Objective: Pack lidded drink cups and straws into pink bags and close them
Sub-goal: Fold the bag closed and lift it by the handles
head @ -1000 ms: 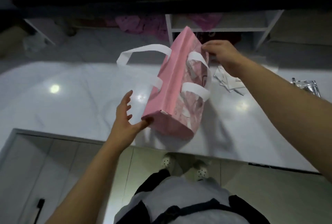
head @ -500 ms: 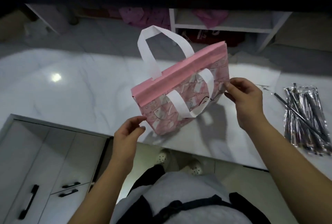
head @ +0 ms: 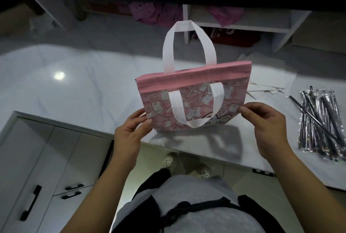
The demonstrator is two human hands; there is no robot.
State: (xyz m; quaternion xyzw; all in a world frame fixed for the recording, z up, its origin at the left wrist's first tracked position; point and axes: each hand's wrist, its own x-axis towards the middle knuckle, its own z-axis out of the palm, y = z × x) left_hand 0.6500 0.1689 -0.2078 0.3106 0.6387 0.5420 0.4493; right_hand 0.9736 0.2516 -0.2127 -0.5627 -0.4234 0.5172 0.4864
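The flat pink fabric bag with a printed front panel, a plain pink top band and white strap handles is in the centre of the frame, held upright over the near edge of the white marble-pattern counter. Whether its base touches the counter cannot be told. One handle stands up behind the band; the other hangs down over the print.

The left hand pinches the bag's lower left edge, thumb on the front face and fingers curled behind. The right hand pinches the lower right edge in the same way. Gripping both side edges keeps the panel taut and square to the person, probably so the mouth can be pulled open next. The bag looks collapsed and empty, so packing is judged not yet begun.

A bundle of dark straws in shiny clear wrappers lies at the right of the frame, near the right hand, presumably staged for loading. Loose white paper sheets lie behind the bag. No lidded cups are in view.
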